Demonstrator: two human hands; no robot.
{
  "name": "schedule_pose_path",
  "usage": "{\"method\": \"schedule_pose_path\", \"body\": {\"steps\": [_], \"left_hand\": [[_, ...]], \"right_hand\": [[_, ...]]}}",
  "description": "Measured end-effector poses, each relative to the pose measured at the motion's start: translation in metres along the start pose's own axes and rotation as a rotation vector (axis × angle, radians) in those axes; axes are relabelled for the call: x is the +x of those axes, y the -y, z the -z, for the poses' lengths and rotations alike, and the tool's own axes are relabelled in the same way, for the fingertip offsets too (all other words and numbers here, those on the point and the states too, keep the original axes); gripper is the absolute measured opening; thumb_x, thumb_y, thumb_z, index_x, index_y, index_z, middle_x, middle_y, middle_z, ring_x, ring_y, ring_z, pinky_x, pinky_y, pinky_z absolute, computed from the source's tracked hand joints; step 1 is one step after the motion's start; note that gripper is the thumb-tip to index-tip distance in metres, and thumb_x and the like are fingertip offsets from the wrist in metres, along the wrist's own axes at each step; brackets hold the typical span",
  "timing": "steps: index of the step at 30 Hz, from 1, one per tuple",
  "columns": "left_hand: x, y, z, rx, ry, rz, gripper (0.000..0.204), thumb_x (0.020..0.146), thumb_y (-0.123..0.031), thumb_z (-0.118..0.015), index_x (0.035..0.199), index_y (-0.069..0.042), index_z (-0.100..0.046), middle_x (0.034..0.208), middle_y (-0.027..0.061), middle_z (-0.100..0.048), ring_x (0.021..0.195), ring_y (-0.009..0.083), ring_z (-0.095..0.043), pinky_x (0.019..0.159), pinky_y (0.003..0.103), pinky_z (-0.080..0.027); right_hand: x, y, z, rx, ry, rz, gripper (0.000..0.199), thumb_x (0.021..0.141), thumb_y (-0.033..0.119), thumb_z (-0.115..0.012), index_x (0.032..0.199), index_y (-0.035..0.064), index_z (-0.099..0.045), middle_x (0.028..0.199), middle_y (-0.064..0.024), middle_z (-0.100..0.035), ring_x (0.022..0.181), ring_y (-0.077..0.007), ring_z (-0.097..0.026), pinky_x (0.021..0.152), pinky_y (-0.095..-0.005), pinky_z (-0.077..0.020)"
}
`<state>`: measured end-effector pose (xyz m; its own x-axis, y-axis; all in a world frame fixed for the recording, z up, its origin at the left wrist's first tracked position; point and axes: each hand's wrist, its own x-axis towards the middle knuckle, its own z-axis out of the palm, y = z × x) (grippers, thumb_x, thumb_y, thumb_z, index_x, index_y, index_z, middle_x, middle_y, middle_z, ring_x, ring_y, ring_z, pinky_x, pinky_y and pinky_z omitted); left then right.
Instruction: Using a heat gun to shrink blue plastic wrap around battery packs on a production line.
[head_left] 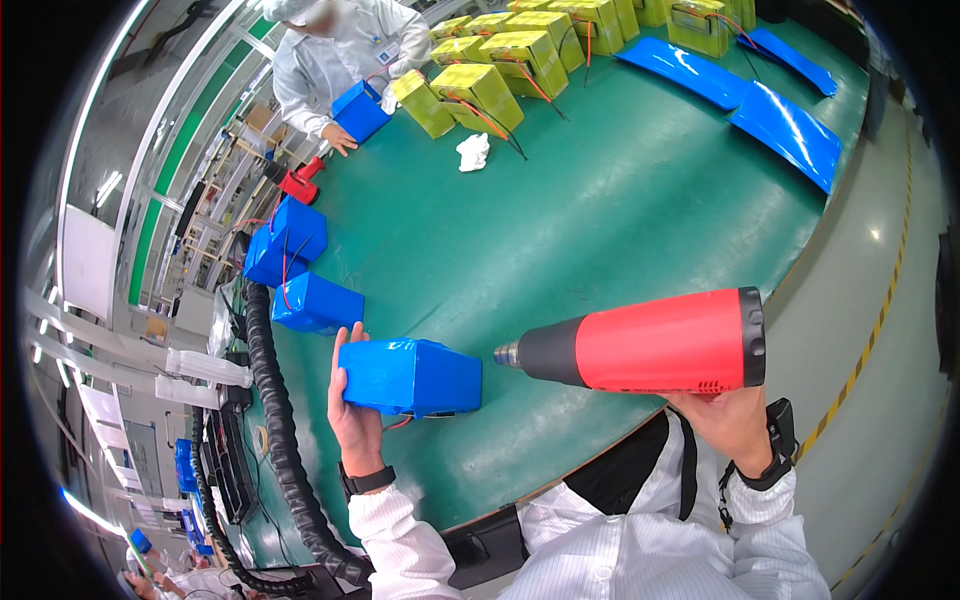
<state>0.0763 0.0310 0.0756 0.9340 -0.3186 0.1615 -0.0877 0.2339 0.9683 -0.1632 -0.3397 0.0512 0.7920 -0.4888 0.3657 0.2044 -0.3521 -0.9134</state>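
Observation:
In my left hand (358, 415) is a blue-wrapped battery pack (412, 378), gripped from its left side just above the green table. Some wrinkles show in the wrap, and a bit of red wire hangs beneath it. My right hand (728, 420) holds a red and black heat gun (650, 342) from below; its handle is mostly hidden. The metal nozzle points left at the pack's right side, with a small gap between them.
Several blue packs (318, 303) with wires stand on the green table (560, 220) at left, beside a thick black ribbed hose (278, 420). Another red heat gun (298, 184) lies beyond. Yellow packs (525, 62) and flat blue sleeves (790, 130) are at the back. A co-worker (345, 60) handles a blue pack.

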Motion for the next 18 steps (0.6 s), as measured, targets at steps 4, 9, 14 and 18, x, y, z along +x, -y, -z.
{"method": "schedule_pose_path", "body": {"steps": [4,9,14,18], "left_hand": [[-0.002,-0.002,-0.003,-0.01,-0.013,0.004,0.066,0.104,-0.03,-0.044,0.161,-0.001,-0.027,0.165,0.0194,-0.032,0.154,0.0307,-0.029,0.126,0.046,-0.028],[0.0,0.0,0.0,-0.011,-0.029,0.01,0.074,0.099,-0.034,-0.054,0.16,-0.001,-0.029,0.165,0.0203,-0.032,0.155,0.0322,-0.027,0.126,0.047,-0.024],[-0.001,0.0,-0.003,-0.012,-0.031,0.01,0.074,0.099,-0.033,-0.054,0.16,0.0,-0.029,0.165,0.0204,-0.032,0.155,0.032,-0.027,0.126,0.047,-0.023],[-0.001,0.0,-0.001,-0.02,-0.026,0.007,0.074,0.099,-0.033,-0.054,0.16,0.0,-0.029,0.165,0.0205,-0.032,0.154,0.0319,-0.027,0.126,0.047,-0.023]], "right_hand": [[-0.001,0.001,-0.003,0.007,-0.016,0.009,0.034,0.076,0.006,-0.088,0.105,0.0016,-0.071,0.091,-0.0108,-0.075,0.077,-0.0266,-0.072,0.073,-0.0352,-0.0568],[-0.011,-0.004,-0.001,0.048,0.006,-0.038,0.036,0.077,0.009,-0.089,0.107,0.0019,-0.07,0.097,-0.0099,-0.073,0.084,-0.0255,-0.072,0.076,-0.0351,-0.0565],[-0.017,-0.005,0.003,-0.033,0.046,0.011,0.042,0.078,0.011,-0.09,0.112,0.0013,-0.068,0.104,-0.0097,-0.072,0.091,-0.0237,-0.071,0.08,-0.0349,-0.0564],[-0.024,-0.008,0.002,-0.006,0.03,-0.045,0.042,0.078,0.01,-0.09,0.113,0.0013,-0.069,0.105,-0.01,-0.072,0.091,-0.0232,-0.071,0.08,-0.0356,-0.057]]}}
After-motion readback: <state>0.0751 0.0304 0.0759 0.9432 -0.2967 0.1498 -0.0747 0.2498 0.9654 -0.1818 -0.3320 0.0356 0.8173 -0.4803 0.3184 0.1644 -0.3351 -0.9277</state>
